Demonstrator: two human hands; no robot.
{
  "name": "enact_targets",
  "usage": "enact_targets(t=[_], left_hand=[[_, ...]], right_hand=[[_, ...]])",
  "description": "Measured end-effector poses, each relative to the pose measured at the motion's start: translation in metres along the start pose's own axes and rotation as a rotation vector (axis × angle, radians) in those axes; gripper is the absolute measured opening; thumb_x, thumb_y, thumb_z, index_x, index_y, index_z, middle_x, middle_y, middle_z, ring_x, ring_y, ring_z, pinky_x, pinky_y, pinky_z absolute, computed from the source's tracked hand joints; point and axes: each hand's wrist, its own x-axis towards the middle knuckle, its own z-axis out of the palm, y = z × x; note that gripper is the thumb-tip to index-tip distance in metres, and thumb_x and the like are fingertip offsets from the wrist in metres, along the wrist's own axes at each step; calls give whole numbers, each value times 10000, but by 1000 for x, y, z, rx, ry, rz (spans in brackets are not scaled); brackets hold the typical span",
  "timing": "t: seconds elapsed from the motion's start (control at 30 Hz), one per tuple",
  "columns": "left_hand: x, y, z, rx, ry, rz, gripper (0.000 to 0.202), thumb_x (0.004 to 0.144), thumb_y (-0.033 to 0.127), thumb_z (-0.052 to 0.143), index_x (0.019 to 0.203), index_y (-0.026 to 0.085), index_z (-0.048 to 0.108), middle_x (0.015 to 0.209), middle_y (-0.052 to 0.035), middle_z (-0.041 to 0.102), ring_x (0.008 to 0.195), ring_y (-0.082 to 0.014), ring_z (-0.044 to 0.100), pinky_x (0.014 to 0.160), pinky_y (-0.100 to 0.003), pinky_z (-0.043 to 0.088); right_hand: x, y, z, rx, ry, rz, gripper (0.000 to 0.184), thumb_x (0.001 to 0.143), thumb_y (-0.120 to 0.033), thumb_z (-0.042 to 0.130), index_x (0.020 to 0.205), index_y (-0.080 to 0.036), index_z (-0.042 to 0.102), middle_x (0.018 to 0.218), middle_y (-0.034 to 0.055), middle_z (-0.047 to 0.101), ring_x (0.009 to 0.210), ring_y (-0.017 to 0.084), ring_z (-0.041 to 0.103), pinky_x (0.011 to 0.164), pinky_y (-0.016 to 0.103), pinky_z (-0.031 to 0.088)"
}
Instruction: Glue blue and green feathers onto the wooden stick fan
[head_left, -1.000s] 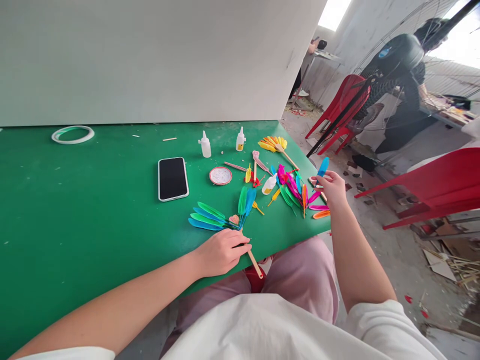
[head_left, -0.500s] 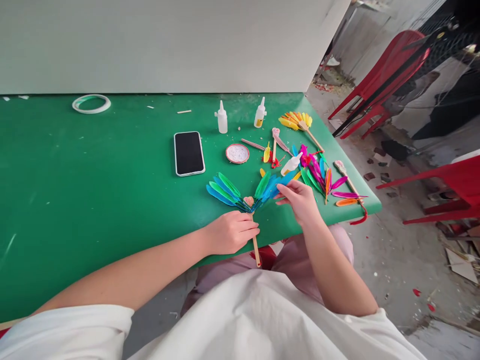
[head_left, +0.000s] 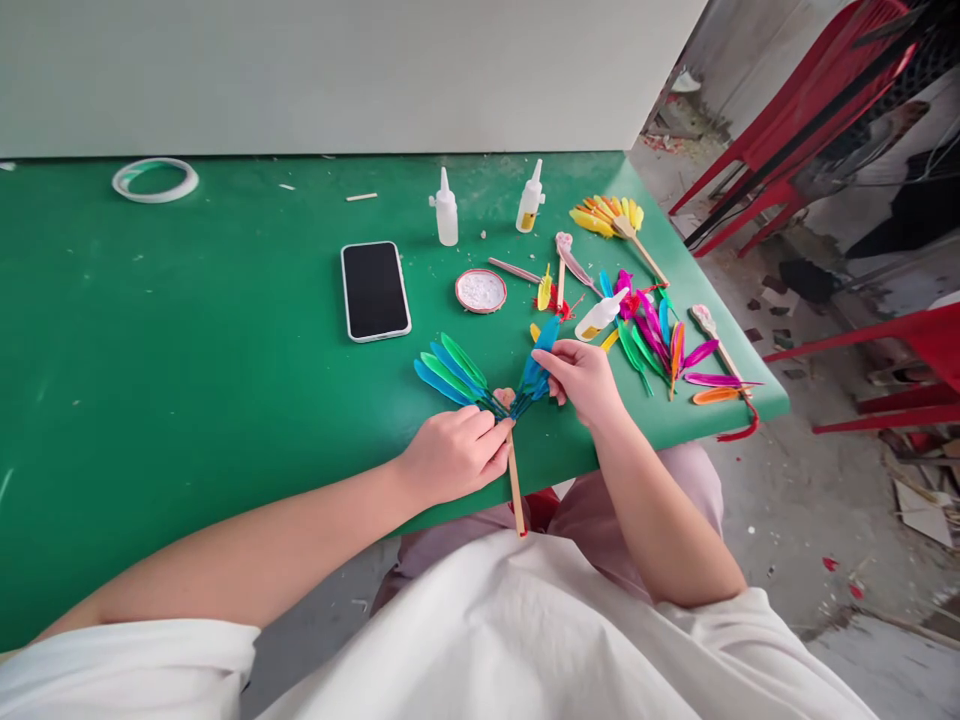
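A feather fan lies at the table's front edge, its wooden handle (head_left: 515,490) pointing toward me over the edge. Green and blue feathers (head_left: 450,368) spread from its left side. A small pink heart-shaped piece (head_left: 505,398) marks the centre. My left hand (head_left: 457,455) is closed on the fan where handle and feathers meet. On the fan's right side, my right hand (head_left: 583,383) pinches blue feathers (head_left: 541,362) between thumb and fingers; the hand partly hides them.
Behind lie a phone (head_left: 376,291), a round dish of white material (head_left: 481,290) and glue bottles (head_left: 447,212). To the right are loose coloured feathers (head_left: 652,335), a yellow feather fan (head_left: 609,217) and another wooden stick (head_left: 720,345). A tape roll (head_left: 155,181) is far left.
My right hand has moved left and inward, bringing the right-side blue feathers more upright. My left fingers have shifted up toward the feather bases. The view has tilted slightly.
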Motion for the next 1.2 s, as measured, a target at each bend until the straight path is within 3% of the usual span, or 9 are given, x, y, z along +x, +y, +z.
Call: enact_targets(t=[0.67,1.03,1.2], left_hand=[[2,-2,2,18,-40,-28,237,819,229,460,966,149,629,649,-17,555,600,-131,508,526,-260,419],[2,-2,0,10,-64,-52,246,818,231,462,986,158,626,662,-15,573,618,-136,521,540,-257,423],[3,-3,1,33,-82,-78,306,828,246,447,1078,145,592,684,-22,585,630,-143,530,540,-265,427]], right_hand=[[0,3,1,-7,4,-10,256,684,-413,638,655,-167,572,472,-45,528,325,68,423,254,171,329],[1,6,1,-75,5,-20,294,695,-453,622,644,-171,554,394,-60,469,286,73,382,256,185,305],[2,6,3,-161,53,-11,307,680,-472,621,654,-172,561,525,-30,562,322,64,387,275,193,301]])
